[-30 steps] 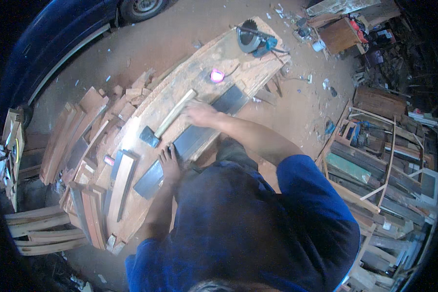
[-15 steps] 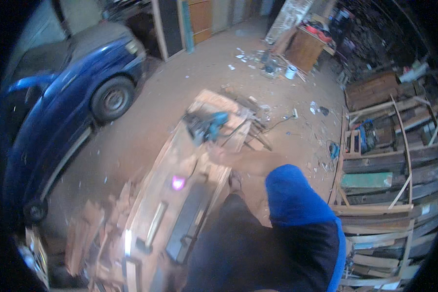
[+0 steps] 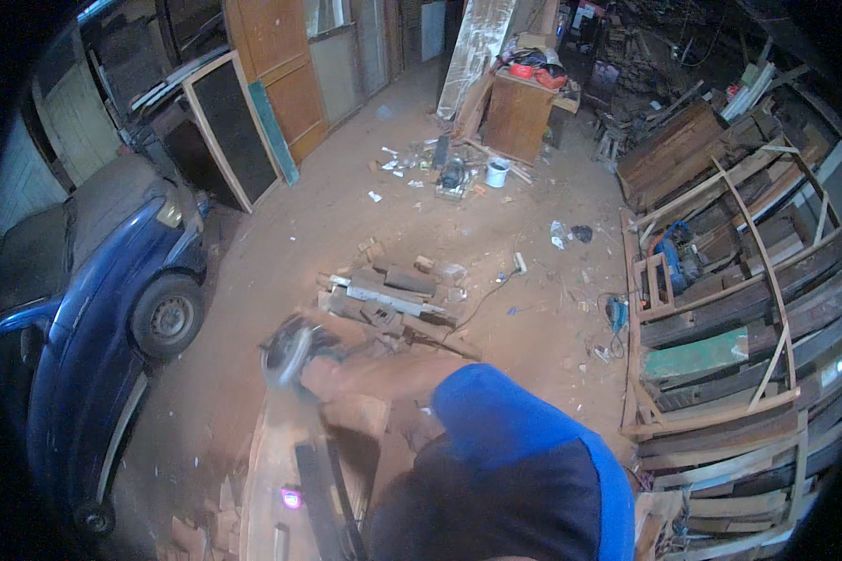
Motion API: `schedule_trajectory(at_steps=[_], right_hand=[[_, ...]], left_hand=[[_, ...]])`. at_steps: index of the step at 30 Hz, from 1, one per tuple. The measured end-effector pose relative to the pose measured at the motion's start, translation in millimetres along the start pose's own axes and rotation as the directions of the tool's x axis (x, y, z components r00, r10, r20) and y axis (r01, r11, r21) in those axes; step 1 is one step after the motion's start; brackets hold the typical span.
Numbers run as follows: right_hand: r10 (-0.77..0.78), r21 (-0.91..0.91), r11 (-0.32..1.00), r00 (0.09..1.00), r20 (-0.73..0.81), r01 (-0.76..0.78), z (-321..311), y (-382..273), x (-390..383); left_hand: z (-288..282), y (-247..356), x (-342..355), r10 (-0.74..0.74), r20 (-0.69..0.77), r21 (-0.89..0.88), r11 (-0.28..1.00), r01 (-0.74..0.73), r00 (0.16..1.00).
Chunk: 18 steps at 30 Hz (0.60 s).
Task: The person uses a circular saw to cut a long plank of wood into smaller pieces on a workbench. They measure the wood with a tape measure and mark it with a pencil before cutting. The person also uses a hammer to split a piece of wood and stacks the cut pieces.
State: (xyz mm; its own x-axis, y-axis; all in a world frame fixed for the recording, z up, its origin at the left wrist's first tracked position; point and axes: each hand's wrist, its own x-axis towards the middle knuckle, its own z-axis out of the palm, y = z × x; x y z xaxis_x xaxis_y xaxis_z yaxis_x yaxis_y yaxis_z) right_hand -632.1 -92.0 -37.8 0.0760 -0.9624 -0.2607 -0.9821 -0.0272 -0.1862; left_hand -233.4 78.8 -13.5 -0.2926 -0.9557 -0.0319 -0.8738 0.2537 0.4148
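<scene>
My right hand (image 3: pixel 320 374), blurred by motion, is shut on the circular saw (image 3: pixel 293 348) at the far end of the wooden bench (image 3: pixel 269 458). The saw's round guard is smeared in the picture. A long dark board (image 3: pixel 313 481) lies along the bench, with a small pink object (image 3: pixel 290 497) to its left. A pale wooden handle (image 3: pixel 281 540) shows at the lower edge. My left hand is out of sight, and my torso hides part of the bench's right side.
A blue car (image 3: pixel 94 327) stands on the left. Offcuts (image 3: pixel 393 299) lie beyond the bench. Framed timber stacks (image 3: pixel 720 355) line the right. A wooden cabinet (image 3: pixel 515 117), a white bucket (image 3: pixel 496 172) and leaning doors (image 3: pixel 262 65) are at the back.
My view has swung up toward the back of the yard. My right hand has gone from beside the hammer to the saw and taken hold of it. My left hand has left the view.
</scene>
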Motion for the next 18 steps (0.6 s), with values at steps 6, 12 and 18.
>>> schedule_trajectory(at_steps=[6,12,18], right_hand=[[0.551,0.695,0.652,0.819,-0.162,-0.301,-43,146,-148],[0.765,0.9,0.143,0.623,0.164,-0.413,-14,138,-296],[0.9,0.851,0.067,0.4,0.174,-0.521,38,124,-374]], left_hand=[[43,20,23,0.008,0.126,-0.064,0.998,0.0,0.992],[110,49,117,-0.001,0.267,0.045,0.999,-0.011,0.964],[161,147,220,0.006,0.37,0.031,0.999,-0.019,0.929]])
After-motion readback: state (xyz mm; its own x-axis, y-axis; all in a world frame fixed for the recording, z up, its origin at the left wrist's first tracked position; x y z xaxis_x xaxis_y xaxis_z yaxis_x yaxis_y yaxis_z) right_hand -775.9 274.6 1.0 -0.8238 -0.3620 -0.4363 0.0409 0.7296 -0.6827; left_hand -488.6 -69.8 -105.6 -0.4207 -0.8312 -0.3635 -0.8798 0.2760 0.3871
